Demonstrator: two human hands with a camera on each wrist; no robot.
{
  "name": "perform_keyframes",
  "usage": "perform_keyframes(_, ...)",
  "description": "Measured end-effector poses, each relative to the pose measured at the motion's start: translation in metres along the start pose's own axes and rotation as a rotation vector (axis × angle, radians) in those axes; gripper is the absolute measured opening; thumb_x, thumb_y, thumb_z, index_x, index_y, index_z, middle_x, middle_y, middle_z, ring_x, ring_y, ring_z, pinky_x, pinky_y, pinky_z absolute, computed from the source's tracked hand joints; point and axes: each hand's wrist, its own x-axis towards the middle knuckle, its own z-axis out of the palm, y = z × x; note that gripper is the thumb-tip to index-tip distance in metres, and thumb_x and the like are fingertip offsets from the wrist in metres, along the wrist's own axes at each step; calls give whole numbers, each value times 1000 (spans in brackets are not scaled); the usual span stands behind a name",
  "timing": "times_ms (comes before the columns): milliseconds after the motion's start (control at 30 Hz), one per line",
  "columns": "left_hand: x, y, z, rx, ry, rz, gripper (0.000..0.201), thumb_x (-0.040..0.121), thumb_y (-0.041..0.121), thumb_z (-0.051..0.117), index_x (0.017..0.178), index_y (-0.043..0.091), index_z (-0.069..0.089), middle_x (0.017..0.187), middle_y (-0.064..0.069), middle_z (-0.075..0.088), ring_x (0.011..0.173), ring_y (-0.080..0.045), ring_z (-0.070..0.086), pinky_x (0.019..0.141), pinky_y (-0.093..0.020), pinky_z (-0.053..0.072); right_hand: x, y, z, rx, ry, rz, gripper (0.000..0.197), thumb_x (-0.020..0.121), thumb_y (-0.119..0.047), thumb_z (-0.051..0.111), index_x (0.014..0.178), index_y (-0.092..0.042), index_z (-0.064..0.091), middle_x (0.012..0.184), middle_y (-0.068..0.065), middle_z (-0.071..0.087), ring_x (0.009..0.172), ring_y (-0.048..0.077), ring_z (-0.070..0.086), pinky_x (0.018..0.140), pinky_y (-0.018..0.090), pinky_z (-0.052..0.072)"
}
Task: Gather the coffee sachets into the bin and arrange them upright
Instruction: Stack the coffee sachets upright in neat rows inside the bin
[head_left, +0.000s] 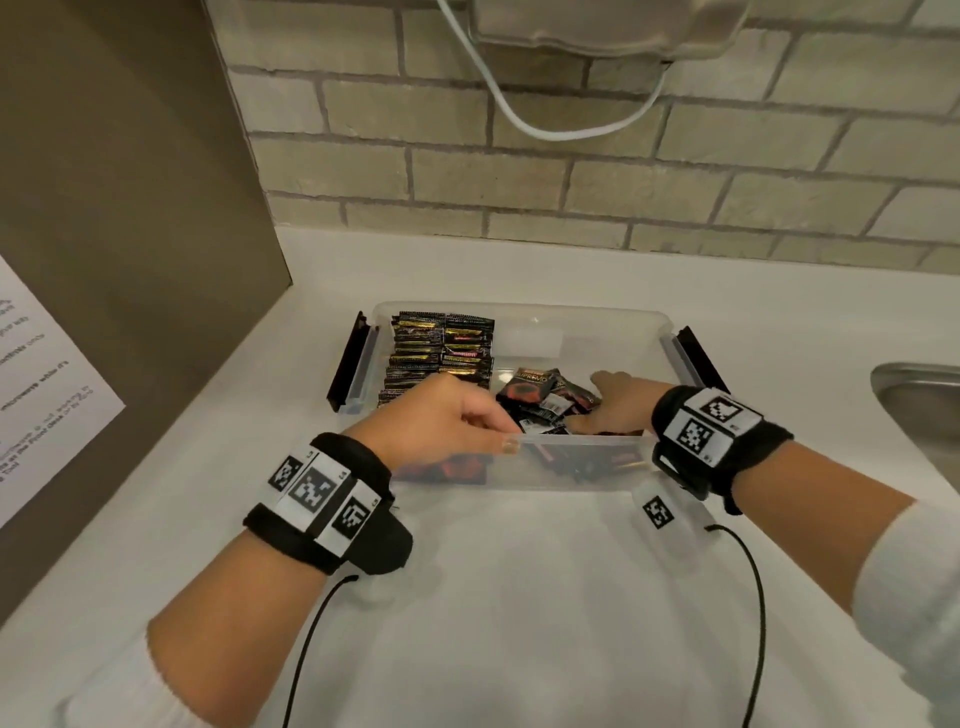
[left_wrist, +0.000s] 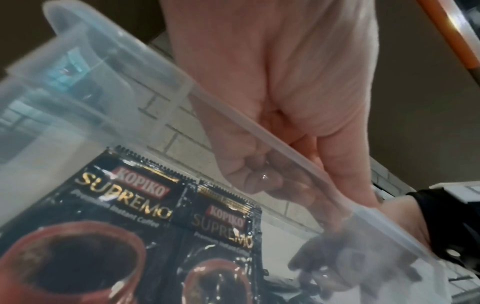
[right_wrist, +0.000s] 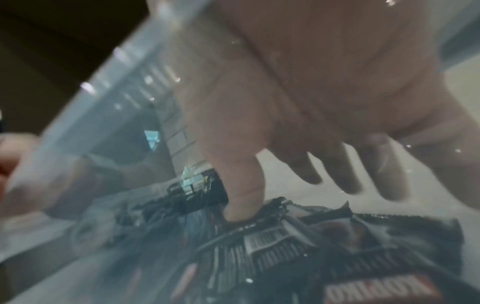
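- Sachets (left_wrist: 145, 207) read "KOPIKO SUPREMO"; some upright at bin's (head_left: 571, 332) left, others loose.
- Left hand (head_left: 441, 421) grips near rim; right hand (head_left: 613, 402), fingers spread, presses loose sachets (head_left: 545, 402).
- White counter (head_left: 519, 597), brick wall (head_left: 571, 171).

White worktop (head_left: 519, 597) abutting a pale brick wall (head_left: 571, 171); brown panel (head_left: 130, 182) at left bearing a printed sheet (head_left: 47, 384); steel sink (head_left: 919, 405) at right; white cable (head_left: 519, 104) hanging above.
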Motion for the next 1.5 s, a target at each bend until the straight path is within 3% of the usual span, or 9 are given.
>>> perform_keyframes(167,2,-2,0,-59,-11,-35,11,78,19,73,84,28,73,67,18,64,59,10,55,58,-7,42,14,-10,7,-118,-147,-258,96,80,-46,67,148,-38,0,158,5,-6,145,34,9,117,48,15)
perform_keyframes(267,4,-2,-2,-72,-20,-39,11,78,19,73,85,27,73,73,15,66,61,9,56,61,-9,44,14,-11,8,-126,-78,-293,74,81,-34,69,144,-26,30,148,11,26,133,32,35,110,39,31)
perform_keyframes(400,5,-5,-1,-89,-21,-46,11,77,20,73,87,24,74,76,14,67,64,8,58,64,-8,47,11,-5,7,-169,169,-286,38,83,-18,64,119,-10,55,121,13,57,107,29,54,78,24,38)
perform_keyframes(600,5,-5,-1,-92,-15,-63,12,77,20,73,89,21,75,77,12,68,65,9,57,64,-9,47,10,5,1,51,262,-224,30,82,-9,66,111,-3,64,109,13,62,96,25,55,75,20,34)
perform_keyframes(767,4,-9,0,-87,-1,-67,11,75,26,75,86,26,75,80,11,70,70,4,60,74,-19,50,-3,21,-14,451,629,-171,15,81,-5,66,94,-2,70,87,10,65,81,17,54,74,21,39)
perform_keyframes(1000,4,-8,-1,-90,-36,-40,12,78,23,71,90,25,73,79,15,68,67,9,58,66,-9,45,-18,33,-28,1004,860,-258,20,76,0,70,75,-20,67,79,6,66,80,22,61,83,41,53)
perform_keyframes(1233,15,14,-4,-312,183,-45,53,90,41,47,139,22,37,127,6,55,114,-5,54,101,-28,44,-33,-12,-30,1642,561,-364,20,82,6,61,91,-12,64,86,4,68,80,17,64,83,34,53)
perform_keyframes(1367,18,24,9,-570,114,-81,71,82,58,51,142,31,23,127,-1,56,110,-14,62,97,-36,50,-31,-53,-9,1850,326,-390,18,87,3,55,99,-8,64,92,7,69,80,16,66,76,33,55)
perform_keyframes(1500,16,20,10,-749,338,-188,47,90,45,51,131,23,40,117,-10,64,94,-19,69,77,-37,58,-22,-80,12,1828,294,-328,18,90,-4,56,107,-6,61,98,11,70,88,24,68,76,37,57)
